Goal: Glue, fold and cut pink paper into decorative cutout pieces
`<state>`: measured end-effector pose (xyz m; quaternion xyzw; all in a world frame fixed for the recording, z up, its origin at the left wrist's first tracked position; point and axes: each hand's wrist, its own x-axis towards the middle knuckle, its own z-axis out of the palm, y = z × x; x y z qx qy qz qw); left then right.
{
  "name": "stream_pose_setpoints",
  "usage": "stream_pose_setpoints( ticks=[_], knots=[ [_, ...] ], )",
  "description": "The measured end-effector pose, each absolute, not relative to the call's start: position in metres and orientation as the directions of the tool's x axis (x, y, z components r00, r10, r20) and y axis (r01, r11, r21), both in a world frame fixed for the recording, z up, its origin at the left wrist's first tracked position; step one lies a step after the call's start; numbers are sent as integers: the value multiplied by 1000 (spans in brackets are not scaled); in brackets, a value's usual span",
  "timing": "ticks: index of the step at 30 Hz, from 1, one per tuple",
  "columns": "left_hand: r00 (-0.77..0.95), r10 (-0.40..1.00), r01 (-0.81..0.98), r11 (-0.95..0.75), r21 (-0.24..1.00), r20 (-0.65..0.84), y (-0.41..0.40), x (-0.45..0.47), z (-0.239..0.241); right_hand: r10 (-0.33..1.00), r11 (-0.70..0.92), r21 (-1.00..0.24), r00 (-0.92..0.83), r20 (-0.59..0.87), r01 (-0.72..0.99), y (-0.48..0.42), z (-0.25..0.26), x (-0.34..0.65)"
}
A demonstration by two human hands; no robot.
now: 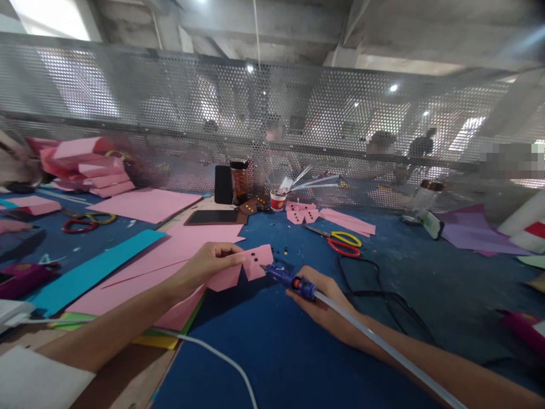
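Note:
My left hand [210, 262] pinches a small folded pink paper piece [251, 262] with a few dark dots on it, holding it just above the blue table [272, 341]. My right hand [321, 298] grips a blue glue gun [289, 279] with a long clear glue stick [383, 343] sticking out of its back. The gun's nozzle touches the right lower edge of the pink piece. Under my left forearm lie large pink paper sheets [170, 253].
Red and yellow scissors [343, 243] and more pink cut pieces [323, 217] lie beyond. A red cup [277, 200], a dark jar [239, 182], a black cable [383, 289], a teal strip [93, 270], purple paper [477, 233] and stacked pink pieces [89, 165] surround. A perforated metal screen [272, 113] closes the back.

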<state>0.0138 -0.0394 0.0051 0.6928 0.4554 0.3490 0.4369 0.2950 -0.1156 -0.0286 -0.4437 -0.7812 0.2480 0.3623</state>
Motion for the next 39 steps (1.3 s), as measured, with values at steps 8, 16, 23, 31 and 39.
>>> stream_pose_setpoints(
  ticks=[8,16,23,31,39],
  knots=[
    [350,935,311,-168,935,52,-39,13,5,884,463,-714,-331,329,526,-116,-27,294],
    [359,932,297,-164,941,49,-40,12,6,886,458,-704,-340,315,543,-115,-30,295],
    [350,935,310,-168,936,52,-38,12,4,892,447,-711,-327,312,543,-116,-28,295],
    [358,932,287,-172,942,61,-38,12,3,897,437,-727,-318,308,529,-115,-29,295],
    [344,937,304,-166,938,55,-38,12,3,896,440,-713,-324,305,546,-116,-28,295]
  ],
)
